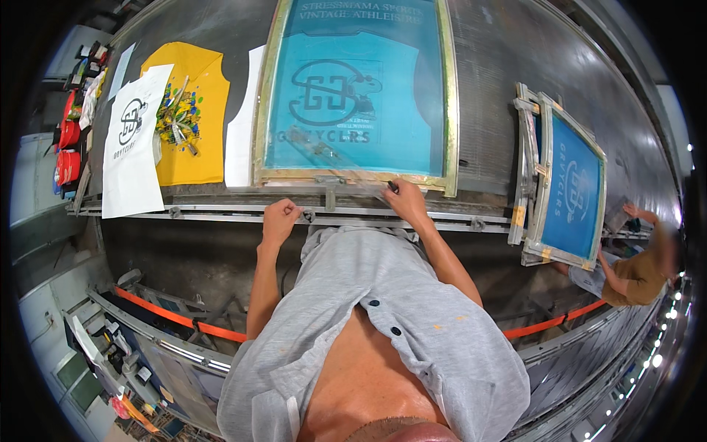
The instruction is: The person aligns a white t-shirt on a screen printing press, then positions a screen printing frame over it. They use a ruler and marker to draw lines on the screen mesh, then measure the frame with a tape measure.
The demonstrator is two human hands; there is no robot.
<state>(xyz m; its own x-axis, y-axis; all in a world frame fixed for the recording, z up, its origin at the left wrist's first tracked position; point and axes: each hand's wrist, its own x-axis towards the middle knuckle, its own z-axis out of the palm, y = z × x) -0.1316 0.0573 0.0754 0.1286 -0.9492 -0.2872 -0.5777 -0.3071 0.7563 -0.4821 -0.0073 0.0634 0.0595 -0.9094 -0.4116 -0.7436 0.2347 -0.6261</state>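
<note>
A screen-printing frame (451, 110) with blue mesh lies in front of me on the dark table, with a round logo and lettering showing on it. Beneath the mesh, the outline of a shirt piece is visible. My right hand (407, 202) is closed at the near edge of the frame, gripping a small black object whose kind is unclear. From near its fingers a clear, see-through strip (324, 155) slants up to the left over the mesh. By the metal rail (353, 214), left of the frame's middle, my left hand (280, 219) is pinched together. Whatever its fingers hold is hidden.
At left lie a yellow shirt piece (210, 81) with colourful print and a white printed sheet (132, 177). More frames (571, 188) lean at the right, near another person (637, 272). Behind me runs an orange bar (177, 317) along a rack.
</note>
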